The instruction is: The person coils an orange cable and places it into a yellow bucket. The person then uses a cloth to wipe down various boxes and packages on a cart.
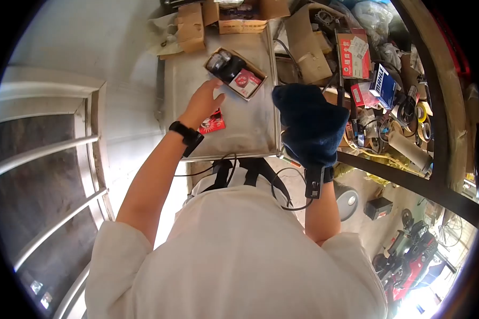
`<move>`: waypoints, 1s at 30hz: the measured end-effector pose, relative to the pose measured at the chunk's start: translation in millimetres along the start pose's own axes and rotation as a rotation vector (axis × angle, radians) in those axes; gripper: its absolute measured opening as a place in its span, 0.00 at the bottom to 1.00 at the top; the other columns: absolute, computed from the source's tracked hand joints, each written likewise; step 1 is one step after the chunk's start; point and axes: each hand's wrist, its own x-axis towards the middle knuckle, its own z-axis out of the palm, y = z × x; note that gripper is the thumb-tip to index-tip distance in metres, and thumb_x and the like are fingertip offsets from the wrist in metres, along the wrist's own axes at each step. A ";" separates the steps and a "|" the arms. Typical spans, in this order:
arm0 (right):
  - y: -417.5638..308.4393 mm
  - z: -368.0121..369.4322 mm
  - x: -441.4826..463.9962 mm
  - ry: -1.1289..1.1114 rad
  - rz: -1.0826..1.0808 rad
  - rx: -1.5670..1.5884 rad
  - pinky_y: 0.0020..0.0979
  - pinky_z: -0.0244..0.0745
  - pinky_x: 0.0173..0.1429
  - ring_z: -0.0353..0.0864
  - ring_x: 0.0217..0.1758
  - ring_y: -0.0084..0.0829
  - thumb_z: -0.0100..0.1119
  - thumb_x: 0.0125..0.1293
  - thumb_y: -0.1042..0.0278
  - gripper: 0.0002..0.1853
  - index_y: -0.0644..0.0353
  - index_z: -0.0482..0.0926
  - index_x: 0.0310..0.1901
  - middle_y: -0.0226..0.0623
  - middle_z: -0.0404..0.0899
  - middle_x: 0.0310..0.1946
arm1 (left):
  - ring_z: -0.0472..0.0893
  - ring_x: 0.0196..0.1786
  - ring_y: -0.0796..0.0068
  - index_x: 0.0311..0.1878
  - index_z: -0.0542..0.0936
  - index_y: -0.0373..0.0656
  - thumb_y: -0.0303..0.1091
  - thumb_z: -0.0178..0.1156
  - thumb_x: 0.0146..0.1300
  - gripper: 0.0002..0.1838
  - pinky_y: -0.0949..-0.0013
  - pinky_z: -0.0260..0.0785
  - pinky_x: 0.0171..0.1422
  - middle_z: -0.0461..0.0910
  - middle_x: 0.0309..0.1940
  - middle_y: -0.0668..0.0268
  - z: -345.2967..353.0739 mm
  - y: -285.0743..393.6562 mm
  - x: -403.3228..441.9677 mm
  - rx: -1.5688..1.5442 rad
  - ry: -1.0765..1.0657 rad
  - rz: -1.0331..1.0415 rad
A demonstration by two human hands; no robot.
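My left hand [203, 101] is open over the metal tabletop [189, 85], its thumb and fingers apart. Its fingertips are at the near-left side of an open cardboard box [254, 94]; whether they touch it I cannot tell. Inside that box lie black parts [226, 65] and a red and white packet [246, 82]. Partly under my left hand is a small red packet [213, 123]. A dark blue cloth [314, 119] is bunched around my right hand, past the table's right edge. The cloth hides the fingers of that hand.
Open cartons [243, 25] stand at the table's far end. To the right, a cluttered shelf holds a red and tan box [354, 56], a blue box [384, 86] and tape rolls [423, 130]. A black cable [274, 194] hangs near my waist. Barred window framing [42, 154] is at left.
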 end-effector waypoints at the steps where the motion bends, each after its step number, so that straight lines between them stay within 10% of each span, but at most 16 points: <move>1: 3.3 -4.7 1.9 -0.005 -0.010 -0.018 0.34 0.71 0.52 0.79 0.46 0.35 0.58 0.60 0.67 0.13 0.59 0.78 0.46 0.35 0.79 0.46 | 0.76 0.55 0.50 0.53 0.73 0.37 0.32 0.62 0.59 0.19 0.58 0.69 0.60 0.78 0.50 0.51 10.7 -3.5 9.9 0.039 -0.007 0.026; 20: 13.5 -25.5 27.0 -0.136 -0.079 -0.127 0.34 0.69 0.45 0.78 0.42 0.37 0.59 0.53 0.69 0.14 0.54 0.78 0.43 0.33 0.78 0.41 | 0.65 0.68 0.61 0.66 0.69 0.51 0.25 0.68 0.41 0.42 0.58 0.56 0.69 0.70 0.63 0.68 94.2 -20.5 118.7 0.786 -0.493 0.547; 30: -9.4 -13.8 42.1 -0.153 -0.125 -0.111 0.34 0.69 0.43 0.77 0.41 0.38 0.60 0.50 0.70 0.14 0.52 0.78 0.42 0.32 0.78 0.39 | 0.68 0.64 0.66 0.59 0.75 0.52 0.28 0.57 0.53 0.26 0.62 0.57 0.69 0.76 0.55 0.68 69.0 -30.2 101.5 0.701 -0.540 0.797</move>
